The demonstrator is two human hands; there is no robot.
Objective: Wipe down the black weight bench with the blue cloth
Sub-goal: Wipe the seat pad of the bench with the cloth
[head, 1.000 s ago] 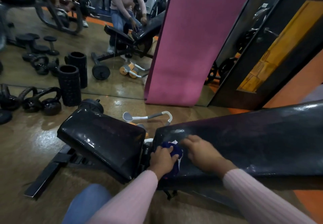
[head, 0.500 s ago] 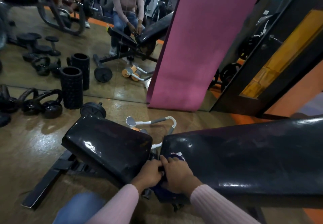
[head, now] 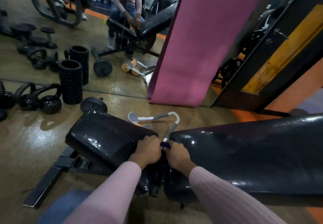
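The black weight bench fills the lower frame: its seat pad (head: 104,136) lies at left, its long back pad (head: 244,153) at right, with a narrow gap between them. The blue cloth (head: 165,145) is bunched in that gap, only a small dark-blue part showing. My left hand (head: 148,151) rests on the seat pad's right end, fingers curled against the cloth. My right hand (head: 178,155) sits at the back pad's left end, pinching the cloth from the other side. Both hands nearly touch.
A wall mirror stands ahead, with a pink mat (head: 192,48) leaning on it. Kettlebells (head: 43,99), a black foam roller (head: 71,82) and a dumbbell (head: 94,104) lie on the floor at left. A white-handled ab wheel (head: 153,118) lies just behind the bench gap.
Both hands slid left from the back pad's end into the gap between the pads, carrying the cloth. The cloth went from spread on the pad to bunched between the hands.
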